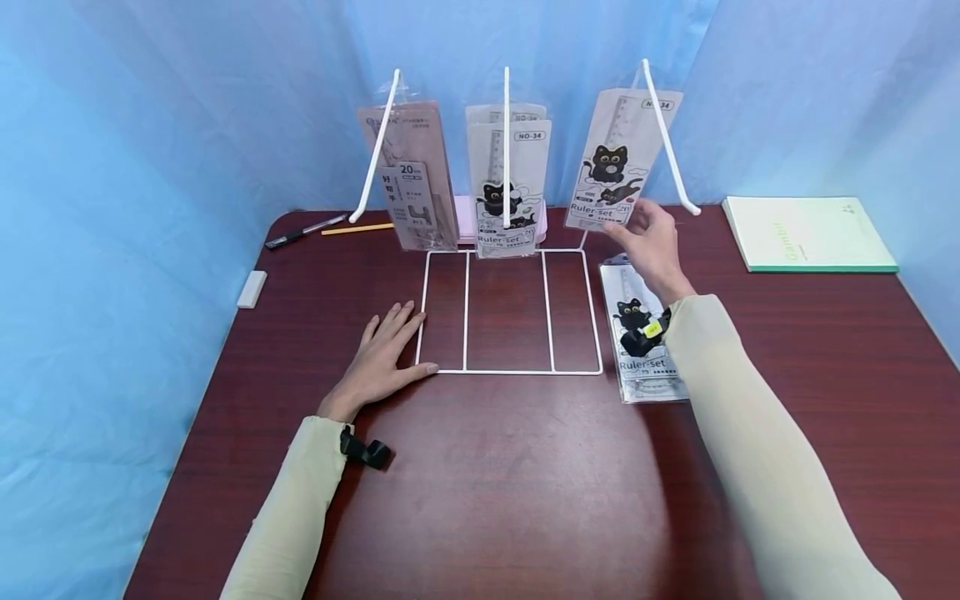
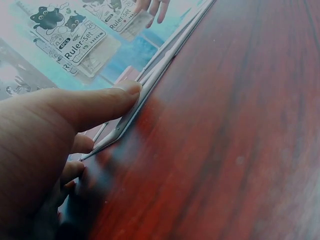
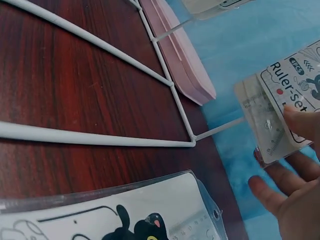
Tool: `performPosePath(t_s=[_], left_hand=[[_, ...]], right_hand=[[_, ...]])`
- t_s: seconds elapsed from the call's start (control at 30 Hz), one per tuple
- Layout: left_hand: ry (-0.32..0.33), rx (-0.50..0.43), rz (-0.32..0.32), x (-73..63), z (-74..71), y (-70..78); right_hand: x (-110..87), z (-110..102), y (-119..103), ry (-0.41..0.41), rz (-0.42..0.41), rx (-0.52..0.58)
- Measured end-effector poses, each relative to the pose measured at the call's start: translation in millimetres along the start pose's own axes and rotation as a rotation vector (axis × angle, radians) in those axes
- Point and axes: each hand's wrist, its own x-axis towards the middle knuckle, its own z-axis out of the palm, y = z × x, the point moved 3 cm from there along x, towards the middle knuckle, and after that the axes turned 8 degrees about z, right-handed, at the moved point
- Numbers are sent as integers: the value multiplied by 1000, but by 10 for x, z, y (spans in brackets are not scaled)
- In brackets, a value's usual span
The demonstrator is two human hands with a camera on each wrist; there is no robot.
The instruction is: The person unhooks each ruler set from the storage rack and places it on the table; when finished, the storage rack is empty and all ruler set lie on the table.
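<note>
A white wire display rack (image 1: 517,372) stands on the table, with three long hooks above its base. My right hand (image 1: 654,250) pinches the lower edge of a ruler set (image 1: 611,154) in a clear pack, which hangs on the right hook. Its thumb (image 3: 300,122) lies on the front of the pack, other fingers behind. My left hand (image 1: 384,354) rests with fingers spread at the base's front left corner, its thumb (image 2: 112,102) on the wire. Ruler sets with a black cat (image 1: 491,200) hang on the middle hook, and a pinkish ruler pack (image 1: 420,200) on the left one.
Another ruler set (image 1: 652,379) lies on the table right of the rack, partly under my right wrist. Farther right lies a pale green notebook (image 1: 810,233). A pink case (image 3: 185,65) sits behind the base. At left are a pen (image 1: 306,231), a pencil (image 1: 356,229) and an eraser (image 1: 252,289).
</note>
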Motion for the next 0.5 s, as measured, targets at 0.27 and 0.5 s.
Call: performPosePath(t_s=[0.27,0.5], left_hand=[[8,1,7,5,-1,10],[7,-4,10,-1,5,5]], right_hand=[[2,-16,17,38,-62,81],[-56,-17,49,-1,-105,145]])
